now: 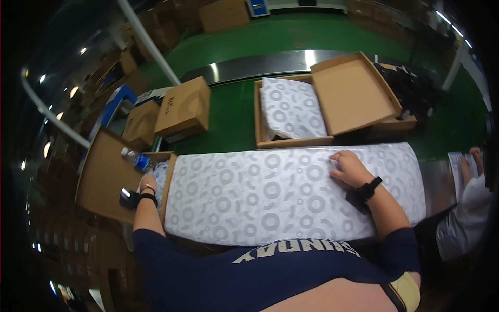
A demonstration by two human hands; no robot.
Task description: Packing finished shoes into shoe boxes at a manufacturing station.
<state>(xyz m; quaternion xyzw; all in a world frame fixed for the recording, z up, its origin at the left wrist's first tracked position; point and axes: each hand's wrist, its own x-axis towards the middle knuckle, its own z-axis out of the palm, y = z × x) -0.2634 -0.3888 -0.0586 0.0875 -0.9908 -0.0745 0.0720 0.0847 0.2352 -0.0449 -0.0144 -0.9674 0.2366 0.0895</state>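
Observation:
In front of me stretches a long white covering [249,197] printed with grey rings and short curved marks. My right hand [351,169] rests on its right part, fingers apart and slightly bent, with nothing in them. At the left, my left hand [149,182] reaches into an open cardboard box [169,179] with patterned paper inside. A clear bottle with a blue label [136,158] lies tilted just beyond that hand. The left fingers are too hidden to make out, so whether they touch the bottle or the paper does not show.
Beyond the covering, another open cardboard box [293,142] holds a bundle in the same patterned paper [293,109]. Closed cartons [184,109] stand at the back left. Black items [410,91] are heaped at the back right. A co-worker's hand [465,166] shows at the right edge.

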